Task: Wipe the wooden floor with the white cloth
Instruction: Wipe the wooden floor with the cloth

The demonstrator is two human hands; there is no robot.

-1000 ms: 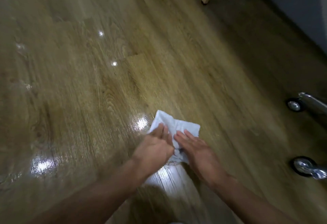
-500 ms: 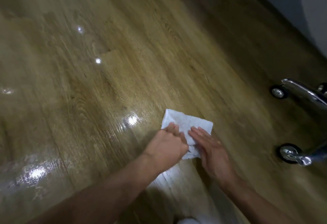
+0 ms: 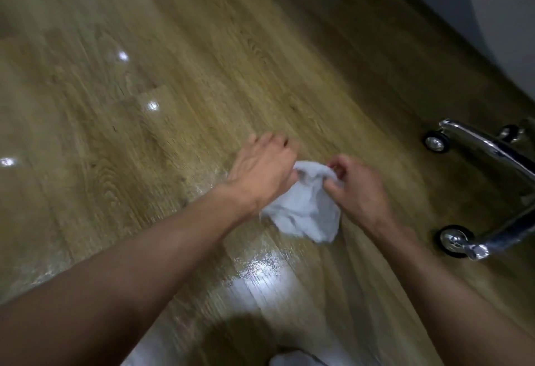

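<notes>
White cloth (image 3: 304,215) was bunched between both hands, sagging from them back toward the body. Right hand (image 3: 359,186) pinched its top edge and was the nearer. Left hand (image 3: 262,169) touched the opposite corner with fingers stretched forward; grip could not be told. Wooden floor (image 3: 173,99) was glossy, with a wet sheen beneath the cloth. Chrome chair base (image 3: 486,145) stood right of the right hand.

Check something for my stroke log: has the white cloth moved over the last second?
Yes. The white cloth has slid right, toward the chair castor, and is now bunched instead of lying flat.
</notes>
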